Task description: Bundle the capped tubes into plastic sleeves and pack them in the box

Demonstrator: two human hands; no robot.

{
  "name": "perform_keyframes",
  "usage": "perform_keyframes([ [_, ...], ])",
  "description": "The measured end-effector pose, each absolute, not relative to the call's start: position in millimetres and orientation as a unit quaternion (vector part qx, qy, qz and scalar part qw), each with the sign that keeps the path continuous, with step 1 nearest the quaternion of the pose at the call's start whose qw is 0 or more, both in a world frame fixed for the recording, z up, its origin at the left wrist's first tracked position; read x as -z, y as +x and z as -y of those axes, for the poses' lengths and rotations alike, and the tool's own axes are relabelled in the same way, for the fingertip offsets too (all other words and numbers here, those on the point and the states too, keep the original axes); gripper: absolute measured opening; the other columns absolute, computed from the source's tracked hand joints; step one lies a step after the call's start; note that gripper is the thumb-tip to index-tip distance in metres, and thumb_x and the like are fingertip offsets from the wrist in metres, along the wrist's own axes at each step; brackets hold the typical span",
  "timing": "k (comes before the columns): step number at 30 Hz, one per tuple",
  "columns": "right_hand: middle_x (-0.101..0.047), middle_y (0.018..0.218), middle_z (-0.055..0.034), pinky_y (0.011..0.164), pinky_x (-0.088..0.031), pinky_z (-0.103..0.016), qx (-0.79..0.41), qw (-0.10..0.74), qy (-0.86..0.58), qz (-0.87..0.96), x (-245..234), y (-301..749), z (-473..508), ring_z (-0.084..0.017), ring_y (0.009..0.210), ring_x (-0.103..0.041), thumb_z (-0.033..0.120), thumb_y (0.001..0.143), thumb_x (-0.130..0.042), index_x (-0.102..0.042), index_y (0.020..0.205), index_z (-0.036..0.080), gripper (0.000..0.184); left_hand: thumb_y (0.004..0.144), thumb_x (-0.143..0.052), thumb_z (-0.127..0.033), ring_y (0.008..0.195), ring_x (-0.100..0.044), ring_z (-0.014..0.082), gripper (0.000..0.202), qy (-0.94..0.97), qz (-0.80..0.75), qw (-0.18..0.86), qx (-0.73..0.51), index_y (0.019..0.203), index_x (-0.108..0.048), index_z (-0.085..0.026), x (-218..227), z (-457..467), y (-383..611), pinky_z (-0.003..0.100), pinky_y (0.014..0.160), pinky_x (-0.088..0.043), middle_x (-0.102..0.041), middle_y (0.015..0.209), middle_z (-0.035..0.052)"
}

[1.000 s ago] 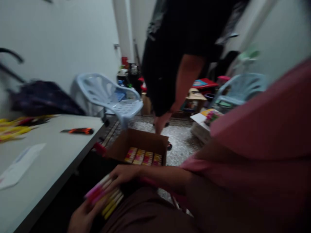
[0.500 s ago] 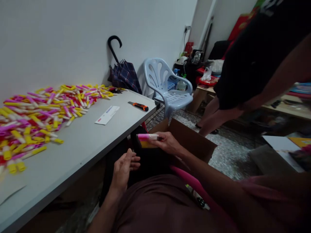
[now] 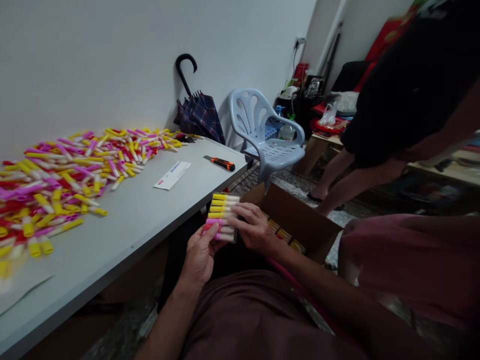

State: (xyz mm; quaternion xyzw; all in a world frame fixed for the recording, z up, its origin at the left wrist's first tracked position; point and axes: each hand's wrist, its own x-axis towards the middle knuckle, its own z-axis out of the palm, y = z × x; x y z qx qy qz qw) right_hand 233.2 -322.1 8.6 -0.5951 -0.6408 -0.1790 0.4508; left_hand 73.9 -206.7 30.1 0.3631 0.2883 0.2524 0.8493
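A seated person holds a flat row of yellow- and pink-capped plastic marker pens (image 3: 222,215) above the lap, just off the edge of a grey table (image 3: 131,225). The left hand (image 3: 200,252) cups the row's near end with its thumb pressed on the pink pens, while the right hand (image 3: 255,231) closes its fingers over the row's right side, so both hands grip the one bundle. The pens look light, stiff and smooth, and an unbound row like this would likely slide apart unless squeezed across its width from both sides. On the table's far left lies a heap of loose yellow, pink and red markers (image 3: 71,170), with a white paper slip (image 3: 172,175) and an orange-and-black utility knife (image 3: 221,163) beyond. A brown cardboard box (image 3: 300,222) stands open on the floor to the right, near another person in black (image 3: 405,90)
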Motion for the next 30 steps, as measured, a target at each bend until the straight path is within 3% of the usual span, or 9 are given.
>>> perform_keyframes([
  [2, -0.069, 0.138, -0.0107, 0.112, -0.051, -0.048, 0.089, 0.522, -0.625, 0.574, -10, 236, 326, -0.026, 0.132, -0.061, 0.017, 0.099, -0.058, -0.068, 0.137, 0.028, 0.041, 0.069, -0.097, -0.034, 0.08, -0.073, 0.0138, 0.049, 0.36, -0.286, 0.843, -0.279, 0.108, -0.075, -0.015, -26, 203, 73, 0.025, 0.069, -0.066, -0.078, 0.102, 0.0046],
  [5, -0.076, 0.111, -0.0099, 0.088, -0.06, -0.037, -0.157, 0.624, -0.646, 0.412, -11, 241, 328, -0.022, 0.099, -0.073, 0.038, 0.099, -0.066, -0.07, 0.13, 0.021, 0.036, 0.068, -0.097, -0.035, 0.084, -0.073, 0.0147, 0.049, 0.363, -0.288, 0.835, -0.298, 0.108, -0.073, -0.017, -22, 199, 73, 0.026, 0.069, -0.066, -0.078, 0.105, 0.0038],
  [7, -0.076, 0.099, -0.0087, 0.073, -0.059, -0.031, -0.323, 0.653, -0.611, 0.308, -13, 242, 326, -0.019, 0.083, -0.073, 0.051, 0.094, -0.072, -0.073, 0.12, 0.018, 0.042, 0.069, -0.097, -0.034, 0.085, -0.073, 0.0139, 0.048, 0.369, -0.288, 0.831, -0.299, 0.107, -0.073, -0.017, -19, 198, 74, 0.025, 0.071, -0.065, -0.077, 0.104, 0.0025],
  [9, -0.076, 0.098, -0.0097, 0.069, -0.057, -0.027, -0.417, 0.66, -0.569, 0.258, -14, 239, 323, -0.017, 0.08, -0.072, 0.055, 0.088, -0.078, -0.075, 0.113, 0.016, 0.046, 0.069, -0.096, -0.034, 0.085, -0.073, 0.0132, 0.047, 0.379, -0.285, 0.83, -0.295, 0.106, -0.072, -0.017, -16, 200, 75, 0.024, 0.073, -0.064, -0.077, 0.104, 0.0014],
  [16, -0.076, 0.099, -0.0064, 0.07, -0.054, -0.024, -0.425, 0.671, -0.547, 0.264, -13, 227, 315, -0.014, 0.079, -0.067, 0.048, 0.079, -0.086, -0.079, 0.1, 0.015, 0.04, 0.071, -0.095, -0.034, 0.097, -0.075, 0.0163, 0.047, 0.396, -0.28, 0.83, -0.276, 0.108, -0.072, -0.018, -5, 210, 80, 0.028, 0.085, -0.063, -0.077, 0.112, 0.0034],
  [23, -0.074, 0.087, -0.0024, 0.071, -0.052, -0.026, -0.422, 0.689, -0.528, 0.263, 6, 235, 316, -0.014, 0.076, -0.065, 0.05, 0.07, -0.092, -0.076, 0.096, 0.014, 0.047, 0.069, -0.095, -0.028, 0.102, -0.074, 0.0168, 0.045, 0.415, -0.307, 0.817, -0.256, 0.108, -0.075, -0.018, 8, 212, 81, 0.027, 0.087, -0.065, -0.078, 0.114, 0.0036],
  [30, -0.076, 0.09, -0.0011, 0.074, -0.054, -0.026, -0.454, 0.699, -0.487, 0.261, 11, 248, 319, -0.014, 0.077, -0.068, 0.045, 0.067, -0.094, -0.075, 0.098, 0.016, 0.046, 0.065, -0.097, -0.027, 0.098, -0.074, 0.0142, 0.044, 0.456, -0.321, 0.795, -0.238, 0.104, -0.077, -0.018, 15, 207, 86, 0.022, 0.086, -0.063, -0.079, 0.109, 0.0018],
])
